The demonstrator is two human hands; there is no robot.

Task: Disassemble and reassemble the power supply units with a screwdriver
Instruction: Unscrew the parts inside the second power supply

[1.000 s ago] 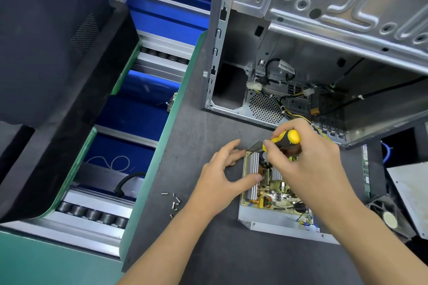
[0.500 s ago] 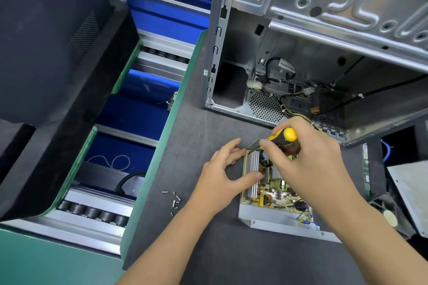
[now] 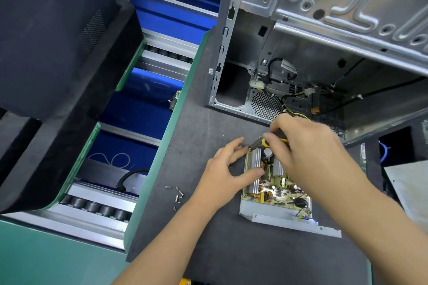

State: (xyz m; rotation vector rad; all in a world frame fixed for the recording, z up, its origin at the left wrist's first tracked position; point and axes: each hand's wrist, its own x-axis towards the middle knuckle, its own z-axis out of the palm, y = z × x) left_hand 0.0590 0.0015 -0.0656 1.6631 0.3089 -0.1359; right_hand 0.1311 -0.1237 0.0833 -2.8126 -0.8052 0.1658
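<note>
An opened power supply unit [image 3: 275, 192] lies on the dark mat, its circuit board and silver heat sinks bare inside a metal tray. My left hand [image 3: 222, 173] rests against its left side, thumb pressing on the near heat sink and fingers touching the far left corner. My right hand [image 3: 308, 152] grips a yellow-and-black screwdriver [image 3: 275, 141] over the unit's far end; my fingers hide most of the handle and the tip. Several small loose screws [image 3: 177, 194] lie on the mat left of the unit.
An open metal computer case [image 3: 324, 53] with cables inside stands just behind the unit. A green-edged roller conveyor [image 3: 129, 136] runs along the left. A grey metal panel [image 3: 412, 187] and a fan lie at the right edge.
My right hand has turned and dropped lower over the unit's far end, covering more of the yellow handle. My left hand stays on the unit.
</note>
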